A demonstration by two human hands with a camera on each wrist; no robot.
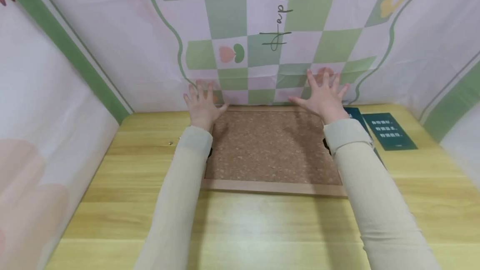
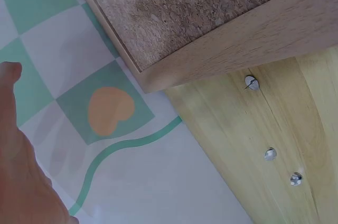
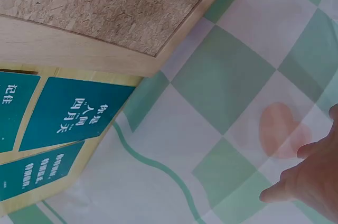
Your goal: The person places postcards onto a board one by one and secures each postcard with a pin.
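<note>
A cork board (image 1: pixel 270 149) with a light wooden frame lies on the table between my forearms. Near its far left corner my left hand (image 1: pixel 202 109) is spread, fingers pointing away from me; neither hand holds anything. My right hand (image 1: pixel 324 99) spreads its fingers near the far right corner, in front of the checkered cloth. Whether either hand touches the cloth or the board, I cannot tell. Several silver push pins (image 2: pixel 270 154) lie on the wood left of the board. To its right are dark green cards (image 3: pixel 79 109) printed with white characters.
A checkered cloth (image 1: pixel 262 53) with green and white squares hangs along the table's far edge. White cloth with green bands (image 1: pixel 67 45) stands at the left, and more hangs at the right. The yellow wooden table (image 1: pixel 247 228) extends toward me in front of the board.
</note>
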